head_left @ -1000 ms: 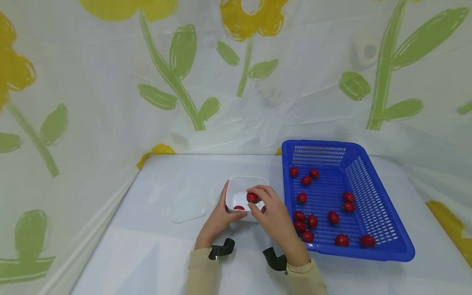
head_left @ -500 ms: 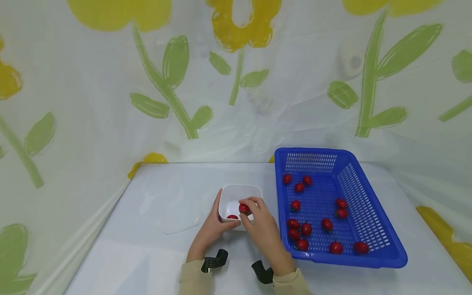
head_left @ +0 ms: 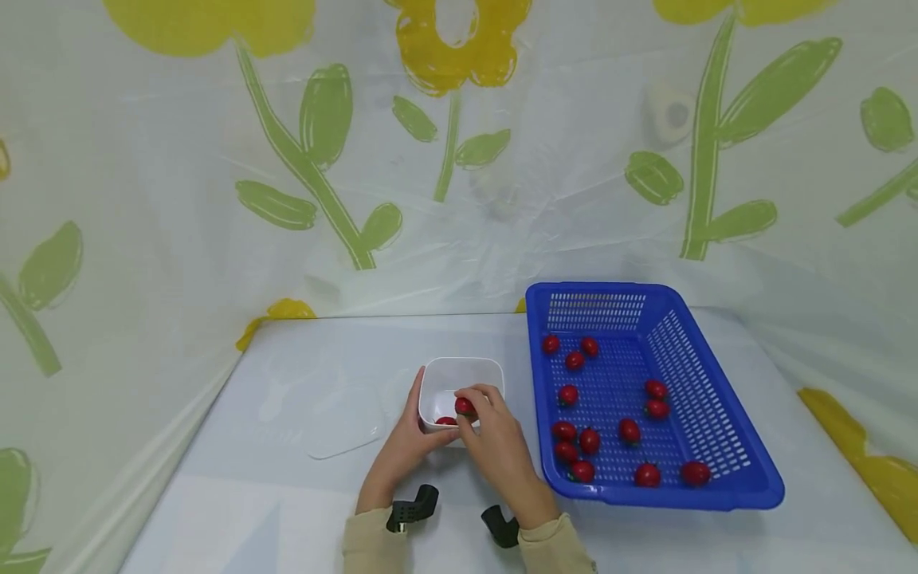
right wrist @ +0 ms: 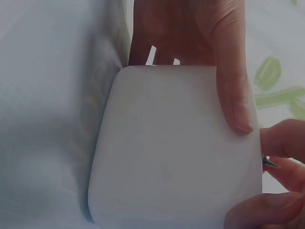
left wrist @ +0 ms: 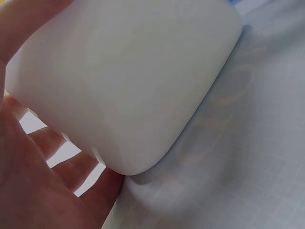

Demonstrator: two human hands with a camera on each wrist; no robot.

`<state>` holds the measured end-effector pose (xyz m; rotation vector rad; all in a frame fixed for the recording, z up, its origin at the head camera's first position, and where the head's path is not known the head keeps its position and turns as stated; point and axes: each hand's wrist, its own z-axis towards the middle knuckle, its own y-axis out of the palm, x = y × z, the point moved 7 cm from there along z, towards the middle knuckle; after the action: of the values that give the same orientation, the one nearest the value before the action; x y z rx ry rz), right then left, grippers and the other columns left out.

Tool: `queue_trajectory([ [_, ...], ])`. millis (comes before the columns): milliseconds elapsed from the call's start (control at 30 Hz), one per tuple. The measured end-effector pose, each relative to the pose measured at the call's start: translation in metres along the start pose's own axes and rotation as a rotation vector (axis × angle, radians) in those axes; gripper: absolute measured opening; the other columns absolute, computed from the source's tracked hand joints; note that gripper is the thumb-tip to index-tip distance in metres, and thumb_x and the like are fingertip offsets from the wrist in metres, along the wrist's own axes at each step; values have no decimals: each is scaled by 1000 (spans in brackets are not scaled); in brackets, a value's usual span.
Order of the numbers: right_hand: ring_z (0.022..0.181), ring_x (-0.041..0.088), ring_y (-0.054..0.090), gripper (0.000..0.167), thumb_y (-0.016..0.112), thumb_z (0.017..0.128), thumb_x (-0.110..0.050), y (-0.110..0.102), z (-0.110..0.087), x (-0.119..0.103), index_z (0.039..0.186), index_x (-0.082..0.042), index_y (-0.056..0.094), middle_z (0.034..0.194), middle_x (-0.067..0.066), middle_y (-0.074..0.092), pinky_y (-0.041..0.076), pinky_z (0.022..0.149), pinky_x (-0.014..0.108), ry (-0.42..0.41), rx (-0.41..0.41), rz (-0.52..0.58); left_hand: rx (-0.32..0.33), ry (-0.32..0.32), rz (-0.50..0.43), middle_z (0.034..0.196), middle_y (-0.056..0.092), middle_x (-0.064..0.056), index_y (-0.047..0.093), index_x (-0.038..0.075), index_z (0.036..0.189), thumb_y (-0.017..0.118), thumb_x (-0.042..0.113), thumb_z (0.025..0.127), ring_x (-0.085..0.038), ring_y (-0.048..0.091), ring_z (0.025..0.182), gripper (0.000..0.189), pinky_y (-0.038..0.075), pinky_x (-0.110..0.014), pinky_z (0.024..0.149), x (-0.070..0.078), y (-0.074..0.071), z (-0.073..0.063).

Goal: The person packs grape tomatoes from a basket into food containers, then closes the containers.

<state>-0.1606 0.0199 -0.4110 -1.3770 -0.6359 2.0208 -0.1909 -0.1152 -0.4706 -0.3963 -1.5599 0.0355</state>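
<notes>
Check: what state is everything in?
White square plastic container: upright, open-topped, gripped by left hand.
Red oval tomato: pinched by right hand at the container's mouth.
Red tomato inside container: partly hidden.
Blue rectangular slotted plastic basket: upright, open, holding loose red tomatoes.
Transparent flat piece: lying flat, outline faint.

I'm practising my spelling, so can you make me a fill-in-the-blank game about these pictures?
1. The left hand holds a container coloured ____.
2. The right hand pinches a tomato coloured ____.
3. In the head view, the blue basket stands to the ____ of the container.
4. Of the basket and the container, more tomatoes lie in the ____.

Missing words: white; red; right; basket.
</notes>
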Motion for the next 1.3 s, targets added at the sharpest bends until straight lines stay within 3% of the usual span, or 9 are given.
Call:
queue_trajectory([
  [200,85,11,58,29,65,81,-16,1,0,-1,110,-19,58,110,0,50,50,71,27,4,-27,-46,-22,1,-10,142,24,-5,2,26,144,76,27,70,-26,37,115,104,36,-39,89,18,-1,-7],
  [400,76,11,58,31,64,82,-26,4,-2,0,113,-22,58,107,-1,52,48,62,26,18,-38,-113,-44,12,-21,145,18,-7,1,24,144,74,22,72,-31,33,120,103,34,-42,91,16,3,-6],
  [600,83,12,58,34,64,81,-26,7,-5,6,114,-23,59,110,-1,51,48,66,27,58,-74,-84,-54,3,-20,144,19,-8,1,24,144,74,23,72,-33,34,119,102,37,-44,91,13,5,-7],
  [1000,90,11,57,34,63,82,-27,3,2,3,115,-23,59,112,-4,52,48,68,28,45,-63,-45,-47,14,3,141,25,-7,1,25,144,73,22,74,-31,39,114,101,41,-38,87,21,1,-2],
  [1300,90,14,57,34,63,82,-25,3,3,3,116,-22,58,110,-3,54,47,68,29,42,-109,15,-37,7,16,142,24,-9,0,24,144,74,24,73,-31,37,116,102,38,-39,89,20,2,-4],
])
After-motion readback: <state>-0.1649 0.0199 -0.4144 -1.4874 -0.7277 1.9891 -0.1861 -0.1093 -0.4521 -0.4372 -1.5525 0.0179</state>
